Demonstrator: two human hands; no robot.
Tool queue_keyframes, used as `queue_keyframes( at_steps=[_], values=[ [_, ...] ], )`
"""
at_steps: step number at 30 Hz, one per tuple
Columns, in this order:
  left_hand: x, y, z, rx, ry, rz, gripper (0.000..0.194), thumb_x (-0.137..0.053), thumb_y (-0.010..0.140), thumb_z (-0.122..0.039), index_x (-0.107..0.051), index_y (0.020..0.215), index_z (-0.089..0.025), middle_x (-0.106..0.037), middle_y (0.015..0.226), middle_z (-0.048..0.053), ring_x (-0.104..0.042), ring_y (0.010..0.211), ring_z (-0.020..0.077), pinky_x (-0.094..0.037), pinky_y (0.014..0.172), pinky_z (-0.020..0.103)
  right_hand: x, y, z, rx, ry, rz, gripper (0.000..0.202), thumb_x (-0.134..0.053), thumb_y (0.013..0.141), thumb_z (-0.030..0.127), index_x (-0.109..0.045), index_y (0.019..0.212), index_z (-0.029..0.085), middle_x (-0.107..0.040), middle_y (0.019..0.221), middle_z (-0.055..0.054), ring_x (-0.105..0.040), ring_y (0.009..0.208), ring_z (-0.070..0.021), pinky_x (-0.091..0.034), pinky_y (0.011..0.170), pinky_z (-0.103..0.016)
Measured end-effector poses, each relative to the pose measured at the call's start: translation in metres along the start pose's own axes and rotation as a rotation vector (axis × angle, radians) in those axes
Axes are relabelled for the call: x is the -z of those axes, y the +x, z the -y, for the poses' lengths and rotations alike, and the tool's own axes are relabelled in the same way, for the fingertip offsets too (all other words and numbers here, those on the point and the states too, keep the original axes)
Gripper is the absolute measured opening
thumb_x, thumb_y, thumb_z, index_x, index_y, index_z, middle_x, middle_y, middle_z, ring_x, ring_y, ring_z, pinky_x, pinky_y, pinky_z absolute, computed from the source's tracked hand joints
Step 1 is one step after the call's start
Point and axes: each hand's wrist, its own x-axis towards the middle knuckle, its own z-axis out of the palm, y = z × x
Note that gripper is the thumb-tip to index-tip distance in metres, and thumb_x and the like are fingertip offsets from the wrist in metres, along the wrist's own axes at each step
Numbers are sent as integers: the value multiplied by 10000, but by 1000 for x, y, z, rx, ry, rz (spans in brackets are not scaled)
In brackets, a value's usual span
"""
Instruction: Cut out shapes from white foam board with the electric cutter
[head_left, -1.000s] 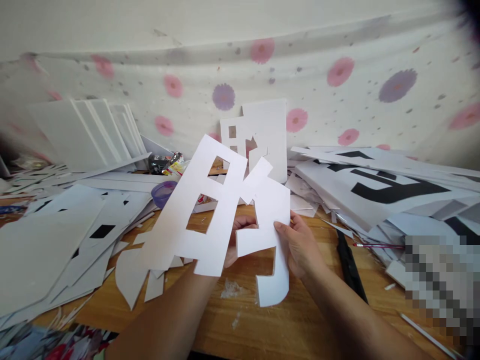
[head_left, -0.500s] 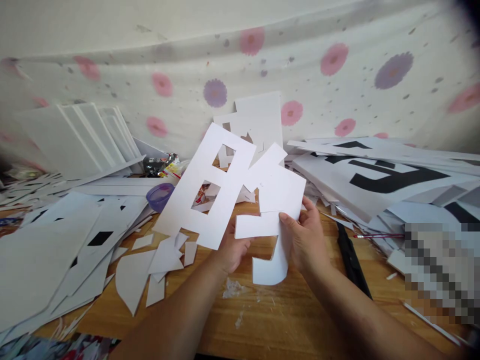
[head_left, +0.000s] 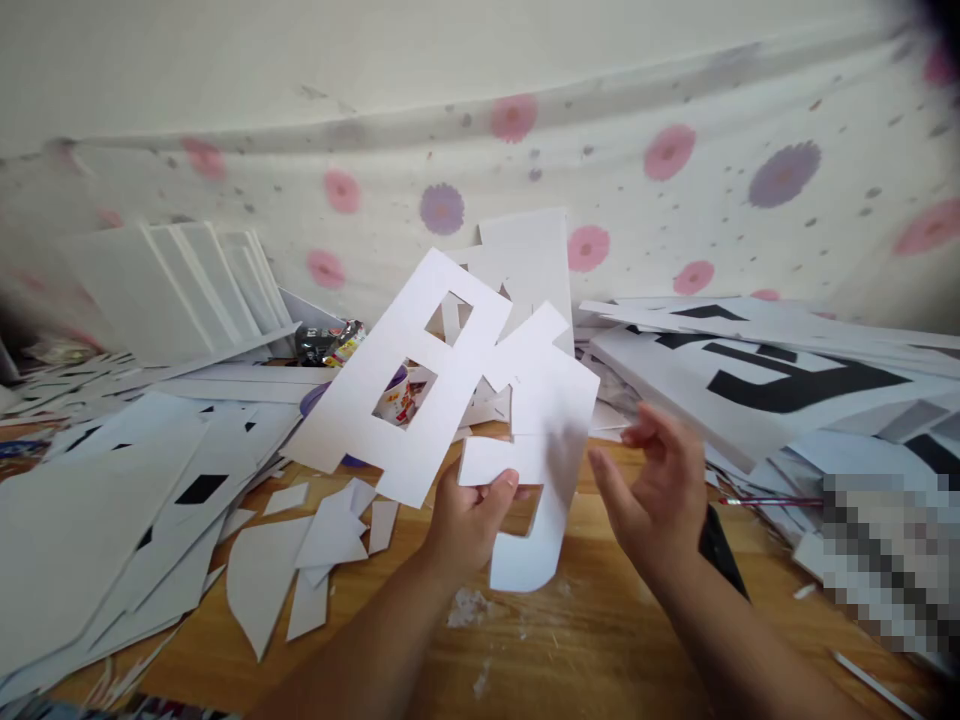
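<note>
A floral cloth [head_left: 525, 175], printed with pink and purple blooms, hangs behind a wooden surface [head_left: 592, 650] laden with white board. Loose sheets [head_left: 82, 500] lie piled at left; at right, a stack of lettered boards [head_left: 765, 420] carries bold black shapes. Between the piles, a white cut-out [head_left: 454, 388] — two windows opened in its left half — is held tilted above the surface. The left hand [head_left: 459, 530] has it by the lower part, its grip closed with the thumb in front. The right hand [head_left: 664, 490] is apart from it, just beside its right edge, the grip open and holding nothing, thumb and fingers spread. Scraps [head_left: 330, 540] lie near the left forearm; beyond the right hand are a partly hidden black object [head_left: 724, 555] and a thin reddish stick [head_left: 772, 501].
</note>
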Motion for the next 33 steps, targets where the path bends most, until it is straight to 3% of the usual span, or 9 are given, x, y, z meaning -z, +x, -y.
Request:
queue_keyframes(
  at_steps=[1,2,3,10,16,21,28,33],
  values=[
    [1,0,-1,-4,16,11,143,-692,768,-255,-677,896,-192,-714,832,31,-667,731,196,-544,699,311,5,3,3,174,-32,148,521,-719,758,194,-570,1242,314,-596,924,-50,-586,808,-208,-520,754,-388],
    [1,0,-1,-4,35,31,141,-681,770,-241,-680,903,-195,-717,840,34,-667,753,201,-543,719,316,9,7,7,283,-63,306,492,-685,781,156,-590,1233,323,-621,902,-49,-600,777,-201,-524,705,-360],
    [1,-1,-1,-5,59,52,141,-672,772,-227,-682,909,-197,-719,848,35,-666,773,204,-539,740,319,11,9,10,343,-86,386,477,-646,809,132,-594,1243,325,-636,904,-53,-610,765,-196,-523,670,-340],
    [-1,-7,-3,-21,224,200,137,-650,785,-215,-667,921,-232,-700,842,11,-627,790,191,-497,772,296,12,18,10,352,-44,640,370,-561,892,148,-647,1211,314,-599,849,-37,-603,734,-155,-512,604,-281],
    [4,-5,-2,63,257,213,59,-652,762,-262,-659,773,-204,-643,715,-3,-560,683,169,-456,689,287,14,19,5,340,-5,673,340,-569,890,150,-677,1160,327,-605,876,-31,-614,765,-150,-509,626,-280],
    [4,-5,0,95,244,176,83,-662,744,-261,-686,797,-202,-681,776,5,-583,735,183,-452,717,291,11,17,6,353,-6,640,320,-585,876,146,-693,1123,318,-618,885,-33,-619,772,-148,-526,645,-277],
    [2,-3,-1,49,130,153,96,-659,729,-221,-682,821,-207,-677,792,-4,-583,734,173,-460,731,287,10,15,5,378,-30,608,349,-593,872,137,-667,1161,317,-635,970,-49,-642,863,-165,-553,711,-307],
    [1,-2,-1,61,113,161,37,-660,716,-220,-634,735,-202,-605,692,-31,-519,641,135,-429,642,251,8,14,5,367,-12,600,341,-602,861,132,-660,1156,293,-639,1003,-58,-643,883,-175,-557,731,-322]
  ],
)
